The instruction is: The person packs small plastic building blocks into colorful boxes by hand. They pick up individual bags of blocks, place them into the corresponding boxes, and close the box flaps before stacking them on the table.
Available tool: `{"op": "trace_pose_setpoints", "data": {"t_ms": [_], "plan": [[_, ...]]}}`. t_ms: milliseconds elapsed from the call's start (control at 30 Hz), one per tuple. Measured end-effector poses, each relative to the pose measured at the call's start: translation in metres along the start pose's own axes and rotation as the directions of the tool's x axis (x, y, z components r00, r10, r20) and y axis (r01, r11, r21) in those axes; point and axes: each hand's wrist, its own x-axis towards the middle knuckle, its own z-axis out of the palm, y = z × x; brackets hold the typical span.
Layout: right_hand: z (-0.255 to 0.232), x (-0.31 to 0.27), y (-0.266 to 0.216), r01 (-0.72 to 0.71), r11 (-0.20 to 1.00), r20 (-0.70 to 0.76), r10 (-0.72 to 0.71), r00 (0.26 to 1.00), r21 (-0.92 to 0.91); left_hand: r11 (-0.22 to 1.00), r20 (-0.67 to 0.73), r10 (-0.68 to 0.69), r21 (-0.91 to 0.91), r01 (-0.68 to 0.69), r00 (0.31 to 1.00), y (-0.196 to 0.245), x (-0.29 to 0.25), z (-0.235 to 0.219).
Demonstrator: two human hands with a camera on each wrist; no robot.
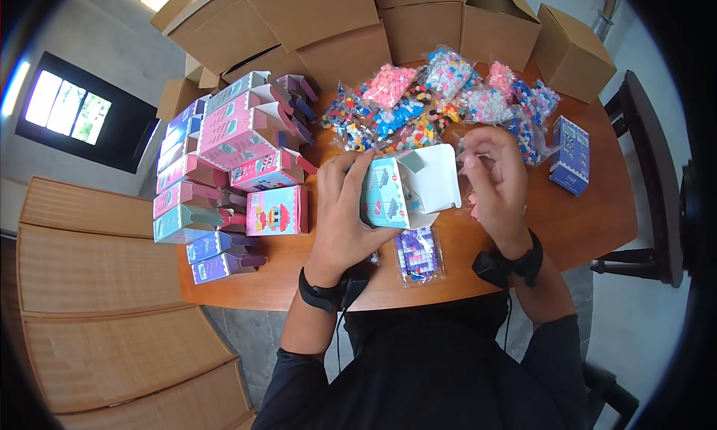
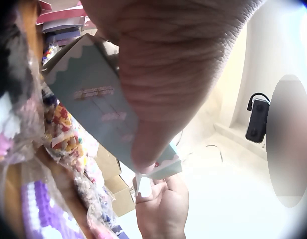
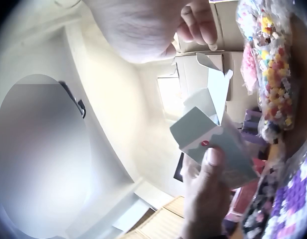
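My left hand [image 1: 342, 213] grips a mint-green cardboard box [image 1: 382, 195], its thumb pressed on the near side. The box's end is open toward the right, its white flap [image 1: 441, 177] standing out. Through the opening, the pale interior shows. My right hand [image 1: 497, 187] hovers just right of the flap with bent fingers, and nothing shows between them. In the right wrist view, those fingers [image 3: 195, 25] hang above the flap, apart from the box. Below the box lies a clear bag of purple and white building pieces [image 1: 418, 254].
Several pink, mint and purple boxes [image 1: 235, 135] stand stacked at the left. Clear bags of coloured pieces [image 1: 418, 116] are heaped at the back of the wooden table [image 1: 336, 280]. A blue box [image 1: 570, 157] lies at the right, a chair [image 1: 646, 183] beyond. Brown cartons [image 1: 340, 11] line the back.
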Motion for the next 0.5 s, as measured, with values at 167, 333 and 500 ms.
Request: {"op": "trace_pose_setpoints", "data": {"t_ms": [167,333,500], "plan": [[-0.005,0.0,0.014,-0.472,0.816,0.286,0.39,0.876,0.333,0.998,-0.054,0.032,-0.044,-0.034,0.998,-0.001,-0.001,0.002],[-0.005,-0.004,0.004,-0.426,0.837,0.53,0.201,0.824,0.344,0.995,-0.033,0.028,-0.096,-0.031,0.999,0.001,-0.001,0.003],[0.0,-0.007,0.008,-0.321,0.893,0.525,0.117,0.843,0.316,0.996,-0.001,0.032,-0.087,-0.032,0.999,0.002,-0.001,0.003]]}}
